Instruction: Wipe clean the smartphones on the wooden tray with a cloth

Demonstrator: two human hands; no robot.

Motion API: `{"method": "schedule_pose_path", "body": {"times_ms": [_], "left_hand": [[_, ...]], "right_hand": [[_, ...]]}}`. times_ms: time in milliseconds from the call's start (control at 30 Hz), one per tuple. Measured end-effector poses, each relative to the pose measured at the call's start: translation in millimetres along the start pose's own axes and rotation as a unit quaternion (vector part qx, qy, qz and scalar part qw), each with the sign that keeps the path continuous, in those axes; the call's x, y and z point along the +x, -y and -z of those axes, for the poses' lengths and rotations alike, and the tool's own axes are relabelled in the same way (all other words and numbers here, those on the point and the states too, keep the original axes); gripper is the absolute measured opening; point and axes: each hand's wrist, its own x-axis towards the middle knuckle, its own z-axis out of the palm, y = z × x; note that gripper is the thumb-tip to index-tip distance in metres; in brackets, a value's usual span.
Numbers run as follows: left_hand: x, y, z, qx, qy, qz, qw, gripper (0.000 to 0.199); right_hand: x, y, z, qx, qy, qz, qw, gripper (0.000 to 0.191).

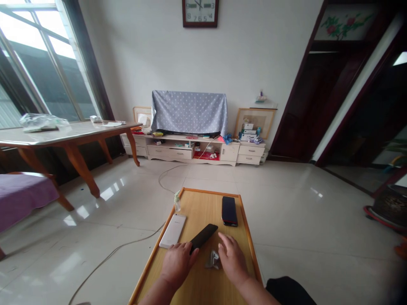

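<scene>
A black phone (pixel 205 236) lies slanted over the wooden table (pixel 197 203), its near end under the fingers of my left hand (pixel 177 263). Those fingers are closed around that end, with the thumb on its near side. My right hand (pixel 233 259) is open, fingers slightly bent and apart, just right of the phone with nothing in it. Between my hands sits a small crumpled grey packet or cloth (pixel 214 259); its kind is unclear. A white phone (pixel 173 231) lies face down at the left edge. A dark phone or case with a red edge (pixel 229 210) lies at the far right.
A small clear bottle with a green top (pixel 177 202) stands at the table's far left corner. A cable (pixel 117 250) runs over the tiled floor on the left. Farther off are a dining table (pixel 79 130) and a low white cabinet (pixel 170 153).
</scene>
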Motion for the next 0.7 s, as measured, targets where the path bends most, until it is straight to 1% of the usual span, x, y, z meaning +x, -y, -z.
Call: {"method": "schedule_pose_path", "body": {"times_ms": [67,100,133,200,267,333,433,500,567,633,700], "left_hand": [[3,2,2.1,-0.008,0.0,-0.011,1.0,0.046],[4,3,2.0,-0.015,-0.001,-0.014,1.0,0.046],[4,4,1.5,-0.023,-0.002,-0.016,1.0,0.046],[4,6,-0.6,-0.038,-0.006,-0.016,0.999,0.045],[3,8,-3.0,-0.053,-0.014,-0.018,0.998,0.043],[2,12,-5.7,-0.073,-0.031,-0.022,0.997,0.041],[2,23,-10.7,-0.116,-0.034,-0.018,0.993,0.042],[4,32,-15.3,-0.16,-0.048,-0.001,0.986,0.042],[9,37,-20.6,-0.197,-0.088,0.028,0.976,0.045],[15,37,-26.1,-0.225,-0.142,0.056,0.962,0.052],[24,31,-31.1,-0.256,-0.181,0.075,0.947,0.057]], "right_hand": [[11,4,3,-0.071,0.016,0.05,0.996,0.054],[17,6,4,-0.103,0.036,0.069,0.992,0.058],[23,7,5,-0.125,0.06,0.08,0.987,0.062],[36,10,7,-0.139,0.104,0.092,0.981,0.061],[48,10,9,-0.126,0.127,0.103,0.978,0.055],[56,9,11,-0.105,0.138,0.118,0.978,0.045],[61,7,15,-0.067,0.155,0.137,0.976,0.029],[60,5,20,-0.037,0.157,0.134,0.978,0.02],[57,4,27,-0.003,0.144,0.115,0.983,0.016],[51,3,34,0.037,0.119,0.082,0.989,0.018],[46,1,40,0.084,0.086,0.039,0.992,0.021]]}}
